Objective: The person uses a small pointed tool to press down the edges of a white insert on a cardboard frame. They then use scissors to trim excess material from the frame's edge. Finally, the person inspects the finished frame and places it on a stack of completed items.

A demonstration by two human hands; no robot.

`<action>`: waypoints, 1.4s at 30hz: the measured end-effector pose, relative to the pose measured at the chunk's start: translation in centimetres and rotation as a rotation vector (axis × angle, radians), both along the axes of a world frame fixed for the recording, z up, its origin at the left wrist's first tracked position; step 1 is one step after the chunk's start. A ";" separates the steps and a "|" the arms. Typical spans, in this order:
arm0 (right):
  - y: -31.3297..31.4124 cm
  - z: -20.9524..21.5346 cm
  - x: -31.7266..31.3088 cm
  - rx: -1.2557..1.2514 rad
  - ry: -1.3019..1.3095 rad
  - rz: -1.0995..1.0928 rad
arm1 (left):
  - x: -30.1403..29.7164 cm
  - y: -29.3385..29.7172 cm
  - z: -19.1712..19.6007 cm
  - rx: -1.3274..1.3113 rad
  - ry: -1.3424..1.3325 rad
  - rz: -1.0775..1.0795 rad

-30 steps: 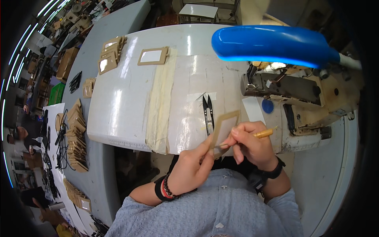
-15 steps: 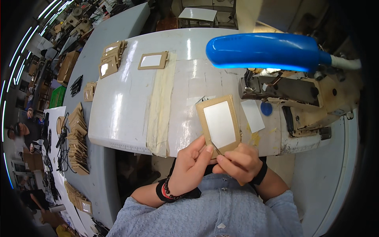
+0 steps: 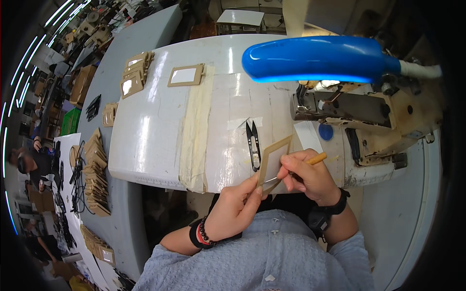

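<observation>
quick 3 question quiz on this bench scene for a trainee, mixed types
1. True or false: the left hand holds the tan window frame by its lower edge.
2. The right hand holds: A) black thread snips B) a wooden-handled tool C) tape
3. What lies flat on the white table just left of the held frame?

Key: 1 true. 2 B. 3 the black thread snips.

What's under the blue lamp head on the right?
Under the blue lamp head sits the sewing machine, its top partly covered by the lamp. Below it, on the white table, lie black thread snips. The needle area is not clearly visible.
</observation>
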State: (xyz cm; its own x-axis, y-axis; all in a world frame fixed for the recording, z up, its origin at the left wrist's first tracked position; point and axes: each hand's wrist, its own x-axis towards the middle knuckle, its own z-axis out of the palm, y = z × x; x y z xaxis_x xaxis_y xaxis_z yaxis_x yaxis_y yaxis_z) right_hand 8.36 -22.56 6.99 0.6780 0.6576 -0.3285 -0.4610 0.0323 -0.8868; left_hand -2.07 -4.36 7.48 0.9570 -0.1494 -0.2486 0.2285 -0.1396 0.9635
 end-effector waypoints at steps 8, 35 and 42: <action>-0.2 -0.5 -2.4 0.097 -0.649 -0.150 | 0.4 -0.1 -0.4 -0.398 0.056 0.127; 0.2 -0.9 -4.6 -0.094 -0.472 -0.343 | 0.6 0.7 0.1 -0.446 0.093 0.145; 0.2 -0.9 -4.1 -0.096 -0.361 -0.352 | 0.2 0.7 -0.1 -0.519 0.061 0.117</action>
State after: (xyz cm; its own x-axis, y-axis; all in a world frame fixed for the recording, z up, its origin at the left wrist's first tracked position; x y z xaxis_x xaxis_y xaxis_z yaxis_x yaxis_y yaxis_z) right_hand 4.22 -22.35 6.12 0.9342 0.3475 -0.0803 -0.1008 0.0412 -0.9940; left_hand -1.87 -3.66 7.40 0.9607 -0.1608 -0.2261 0.2718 0.3817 0.8834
